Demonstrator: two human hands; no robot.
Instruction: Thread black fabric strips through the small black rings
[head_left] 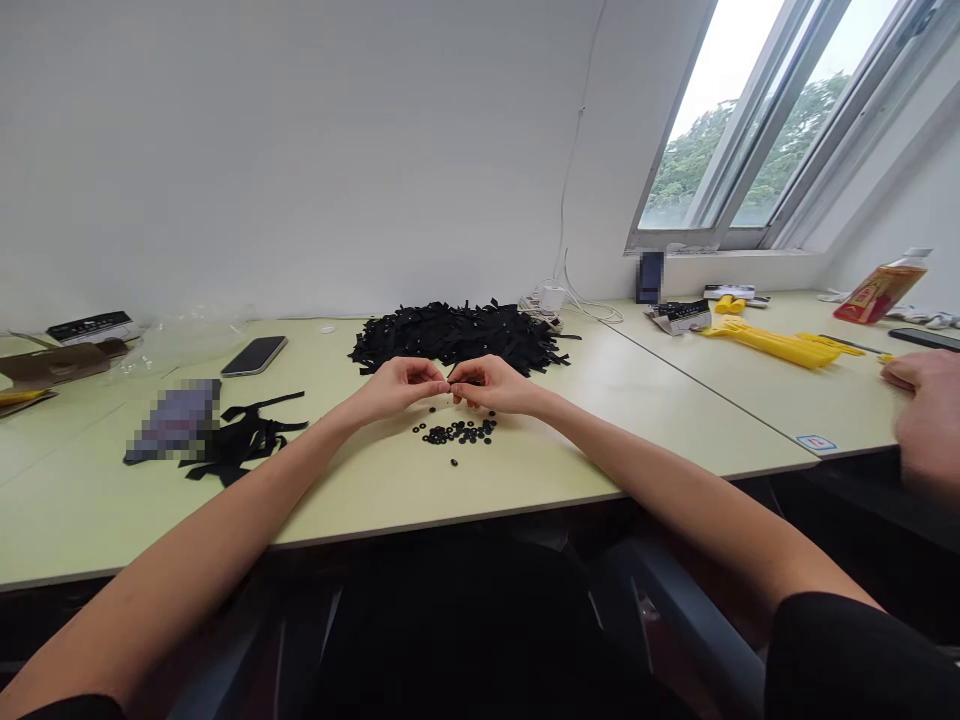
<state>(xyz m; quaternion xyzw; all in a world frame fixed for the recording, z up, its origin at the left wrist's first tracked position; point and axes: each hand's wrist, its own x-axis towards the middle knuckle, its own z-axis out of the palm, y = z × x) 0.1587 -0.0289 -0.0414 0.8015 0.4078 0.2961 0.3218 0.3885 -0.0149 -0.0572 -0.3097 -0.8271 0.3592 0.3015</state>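
Observation:
My left hand (405, 387) and my right hand (489, 384) meet fingertip to fingertip above the pale green table (352, 510). Both are closed in a pinch, and whatever sits between the fingertips is too small and hidden to name. Just below them lie many small black ring-shaped pieces (450, 434), loosely scattered, with a single one (454, 462) nearer the front edge. Behind my hands rises a wide heap of short black fabric strips (457, 335). More black strips (244, 435) lie to the left of my left forearm.
On the left are a phone (255, 355), a blurred-out object (176, 418) and clear plastic (191, 335). White cables (592, 305) hang at the wall. To the right are yellow strips (780, 343), a tilted drink bottle (881, 290) and another person's hand (934, 420).

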